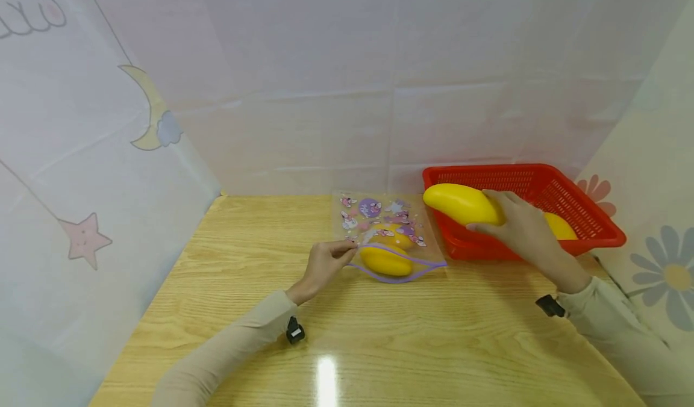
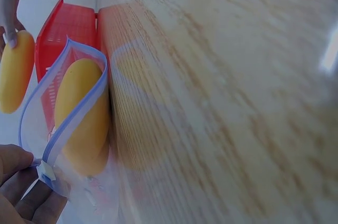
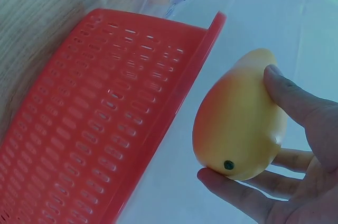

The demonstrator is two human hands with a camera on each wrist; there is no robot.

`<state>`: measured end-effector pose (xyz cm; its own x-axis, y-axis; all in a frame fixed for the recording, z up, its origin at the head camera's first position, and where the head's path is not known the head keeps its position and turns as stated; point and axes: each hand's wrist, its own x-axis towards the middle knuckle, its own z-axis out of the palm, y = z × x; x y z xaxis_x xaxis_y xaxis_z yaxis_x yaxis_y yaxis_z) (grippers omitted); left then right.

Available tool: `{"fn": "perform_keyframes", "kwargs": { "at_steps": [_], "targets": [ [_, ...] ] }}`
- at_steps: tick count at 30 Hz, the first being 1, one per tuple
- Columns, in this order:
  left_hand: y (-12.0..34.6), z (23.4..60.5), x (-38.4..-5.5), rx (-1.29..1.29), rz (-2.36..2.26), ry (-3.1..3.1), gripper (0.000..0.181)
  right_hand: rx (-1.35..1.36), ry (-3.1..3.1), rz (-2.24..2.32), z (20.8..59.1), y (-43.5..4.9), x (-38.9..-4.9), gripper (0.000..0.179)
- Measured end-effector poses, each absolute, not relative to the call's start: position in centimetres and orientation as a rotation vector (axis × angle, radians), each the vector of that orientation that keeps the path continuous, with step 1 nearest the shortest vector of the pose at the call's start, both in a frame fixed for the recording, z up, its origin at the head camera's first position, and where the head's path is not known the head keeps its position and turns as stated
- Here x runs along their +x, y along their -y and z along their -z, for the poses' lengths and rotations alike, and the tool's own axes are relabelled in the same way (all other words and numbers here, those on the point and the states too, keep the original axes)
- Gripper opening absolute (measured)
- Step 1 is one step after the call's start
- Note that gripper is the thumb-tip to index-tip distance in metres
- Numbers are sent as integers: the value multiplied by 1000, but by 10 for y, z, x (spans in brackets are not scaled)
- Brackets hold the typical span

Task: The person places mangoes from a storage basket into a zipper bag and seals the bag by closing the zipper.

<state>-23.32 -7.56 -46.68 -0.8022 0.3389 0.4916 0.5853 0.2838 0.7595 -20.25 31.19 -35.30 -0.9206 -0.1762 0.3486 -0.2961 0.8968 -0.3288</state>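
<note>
My right hand (image 1: 523, 229) grips a yellow mango (image 1: 461, 203) above the near left part of a red plastic basket (image 1: 482, 251). In the right wrist view that mango (image 3: 237, 118) shows a reddish side and a dark stem spot, with thumb and fingers around it. My left hand (image 1: 325, 268) pinches the left corner of a clear zip bag (image 1: 355, 220) with a purple seal. The bag lies on the table, its mouth gaping toward me. Mangoes (image 1: 387, 260) are inside it, one near the opening and another behind under the printed film. The left wrist view shows the slider (image 2: 46, 172) by my fingertips.
Another yellow mango (image 1: 559, 226) lies in the basket's right part. The wooden table (image 1: 260, 226) meets a pale cloth backdrop (image 1: 303, 124) behind, with printed cloth at both sides. A glare spot (image 1: 326, 377) shines near the front.
</note>
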Motion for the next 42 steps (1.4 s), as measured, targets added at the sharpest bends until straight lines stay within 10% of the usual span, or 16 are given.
{"fn": "perform_keyframes", "kwargs": {
  "at_steps": [42],
  "targets": [
    [76, 466, -233, -869, 1517, 2338, 17, 530, 2620, -544, 370, -273, -180, 76]
  ]
}}
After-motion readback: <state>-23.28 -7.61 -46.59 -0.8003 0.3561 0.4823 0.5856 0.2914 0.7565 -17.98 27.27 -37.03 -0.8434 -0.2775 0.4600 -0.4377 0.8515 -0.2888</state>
